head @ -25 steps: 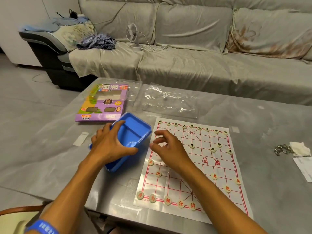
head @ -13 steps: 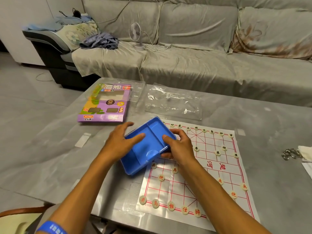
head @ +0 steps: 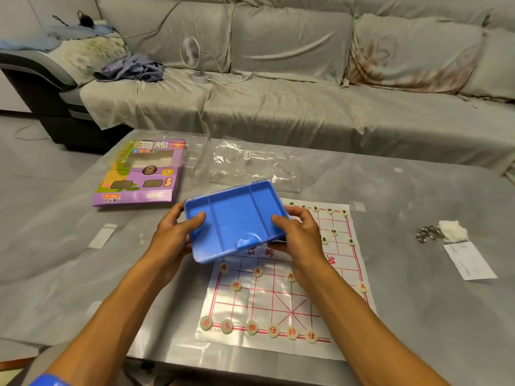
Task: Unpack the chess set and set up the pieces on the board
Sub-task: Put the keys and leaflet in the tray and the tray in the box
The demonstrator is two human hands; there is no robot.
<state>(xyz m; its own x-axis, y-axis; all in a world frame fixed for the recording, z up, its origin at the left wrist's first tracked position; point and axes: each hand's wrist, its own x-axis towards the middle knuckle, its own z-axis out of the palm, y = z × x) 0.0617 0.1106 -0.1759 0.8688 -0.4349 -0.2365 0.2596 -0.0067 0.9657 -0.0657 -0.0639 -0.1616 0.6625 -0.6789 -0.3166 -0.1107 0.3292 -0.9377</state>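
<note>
Both hands, left and right, gripping empty blue tray above board | step: setup apparently finishing | next: probably tray aside onto desk, clear of pieces

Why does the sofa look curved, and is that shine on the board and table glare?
Head view: the wide-angle lens bows the sofa and the table edge toward the frame's borders. The glossy chess board and table reflect soft light in pale patches. The blue tray, held by the left hand and right hand, looks slightly soft, as does the purple box.
</note>
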